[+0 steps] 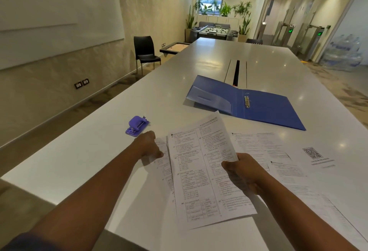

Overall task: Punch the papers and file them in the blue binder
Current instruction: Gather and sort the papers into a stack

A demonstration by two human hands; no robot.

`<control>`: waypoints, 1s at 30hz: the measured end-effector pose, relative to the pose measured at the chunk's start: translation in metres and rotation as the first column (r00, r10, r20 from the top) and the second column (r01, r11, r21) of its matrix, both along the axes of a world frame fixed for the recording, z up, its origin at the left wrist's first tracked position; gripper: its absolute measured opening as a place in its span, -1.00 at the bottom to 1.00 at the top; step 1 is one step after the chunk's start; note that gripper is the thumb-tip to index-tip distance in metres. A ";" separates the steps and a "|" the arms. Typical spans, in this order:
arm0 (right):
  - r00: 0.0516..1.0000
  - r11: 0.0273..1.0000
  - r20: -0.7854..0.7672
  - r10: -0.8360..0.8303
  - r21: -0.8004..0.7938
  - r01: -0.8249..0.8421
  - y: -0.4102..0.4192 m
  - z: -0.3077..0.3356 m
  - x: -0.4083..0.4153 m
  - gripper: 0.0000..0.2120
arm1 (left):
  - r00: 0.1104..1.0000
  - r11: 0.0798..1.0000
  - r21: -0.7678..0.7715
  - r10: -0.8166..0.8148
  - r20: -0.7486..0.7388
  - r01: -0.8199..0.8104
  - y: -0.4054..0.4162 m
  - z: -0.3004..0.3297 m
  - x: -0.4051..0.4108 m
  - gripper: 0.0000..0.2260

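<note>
Right hand (242, 173) grips a printed white paper sheet (207, 173) at its right edge, thumb on top, holding it lifted and tilted above the smooth white bench (99, 157). Left hand (148, 144), fingers curled, pinches a second printed sheet (161, 157) lying beneath. More printed sheets (278, 157) lie flat to the right. Glossy blue plastic ring binder (264, 109) lies open beyond them, metal rings exposed. Purple plastic hole punch (137, 126) sits just beyond the left hand.
</note>
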State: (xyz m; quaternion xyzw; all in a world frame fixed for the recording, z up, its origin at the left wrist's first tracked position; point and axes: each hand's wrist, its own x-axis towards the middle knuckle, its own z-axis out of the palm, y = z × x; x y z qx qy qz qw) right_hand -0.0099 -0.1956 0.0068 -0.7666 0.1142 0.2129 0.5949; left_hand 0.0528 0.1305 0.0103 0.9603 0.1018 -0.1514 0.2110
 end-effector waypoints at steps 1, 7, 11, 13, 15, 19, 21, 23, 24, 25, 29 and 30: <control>1.000 1.000 -0.003 0.006 0.000 -0.006 0.000 -0.001 0.000 -0.75 | 1.000 1.000 -0.024 0.003 0.002 -0.003 0.001 -0.001 0.001 -0.45; 0.997 0.998 0.061 0.042 -0.053 -0.039 -0.007 -0.006 0.001 -0.65 | 0.995 0.940 -0.334 0.091 0.048 -0.070 0.003 -0.009 0.005 -0.71; 0.997 0.999 0.052 0.048 0.004 -0.048 -0.012 -0.006 0.002 -0.80 | 0.980 0.685 -0.712 0.199 -0.019 -0.153 0.001 -0.010 0.004 -0.71; 0.998 0.998 0.039 0.041 0.048 -0.043 -0.011 -0.006 0.001 -0.81 | 0.960 0.490 -0.845 0.264 -0.091 -0.215 -0.004 -0.016 0.005 -0.68; 0.999 0.997 0.027 0.035 0.065 -0.037 -0.010 -0.006 0.000 -0.81 | 0.950 0.358 -0.904 0.283 -0.134 -0.235 -0.010 -0.022 0.006 -0.70; 0.999 0.999 0.043 0.023 0.030 -0.024 -0.009 -0.009 0.002 -0.82 | 0.912 0.092 -0.951 0.324 -0.252 -0.295 -0.024 -0.031 0.002 -0.53; 0.999 1.000 0.040 0.017 0.026 -0.018 -0.008 -0.009 0.001 -0.81 | 0.922 0.046 -0.963 0.304 -0.238 -0.264 -0.030 -0.033 0.000 -0.42; 1.000 0.999 0.024 0.016 0.034 -0.017 -0.007 -0.007 0.001 -0.81 | 0.935 0.037 -0.979 0.305 -0.181 -0.202 -0.033 -0.040 0.000 -0.33; 1.000 0.999 0.017 0.019 0.038 -0.019 -0.006 -0.006 0.000 -0.82 | 0.935 0.031 -0.982 0.315 -0.165 -0.184 -0.035 -0.040 -0.002 -0.34; 1.000 0.999 0.011 0.016 0.039 -0.017 -0.007 -0.005 0.000 -0.82 | 0.935 0.015 -0.985 0.317 -0.160 -0.173 -0.037 -0.041 -0.003 -0.41; 1.000 0.998 0.017 0.020 0.058 -0.021 -0.007 0.000 -0.004 -0.85 | 0.944 -0.056 -0.990 0.298 -0.138 -0.128 -0.040 -0.040 -0.005 -0.58; 0.999 0.997 0.020 0.029 0.066 -0.030 -0.007 0.000 -0.004 -0.86 | 0.947 -0.071 -0.991 0.295 -0.126 -0.110 -0.039 -0.041 -0.005 -0.56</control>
